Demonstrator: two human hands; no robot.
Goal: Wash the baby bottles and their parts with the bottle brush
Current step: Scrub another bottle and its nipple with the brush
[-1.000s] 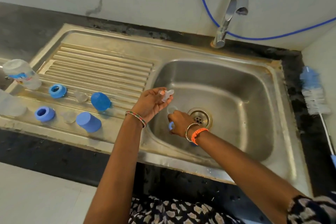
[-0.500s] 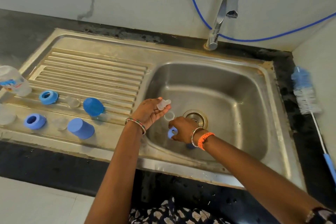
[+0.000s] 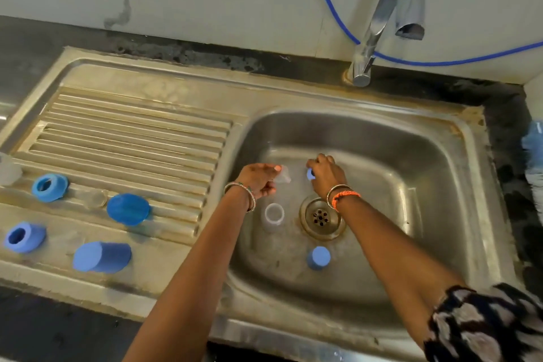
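Both hands reach into the sink (image 3: 458, 138) basin, above the drain (image 3: 320, 218). The left hand (image 3: 258, 178) has its grip closed on a clear teat (image 3: 282, 175), pinched between thumb and fingers. The right hand (image 3: 327, 173) is curled around a blue ring (image 3: 310, 174), of which only a small part shows past the fingers. The two hands are near each other but apart.

On the basin floor, a clear bottle (image 3: 273, 216) lies just left of the drain, its open mouth facing up toward the camera. A blue cap (image 3: 319, 257) stands nearer the front wall of the basin, below the drain.

On the drainboard (image 3: 132, 132), toward its left and front edges, lie two blue rings (image 3: 49, 186) (image 3: 24, 236), a blue cap on its side (image 3: 101, 257), a second blue cap (image 3: 128, 209) and a clear teat (image 3: 95, 198) between the upper ring and that cap. Another clear bottle (image 3: 8, 169) is cut off at the left edge.

The brush (image 3: 533, 153) lies on the dark surface beyond the sink's right edge, only partly in view. The tap (image 3: 382, 17) rises at the back rim, with a blue hose (image 3: 440, 62) running behind it along the wall.
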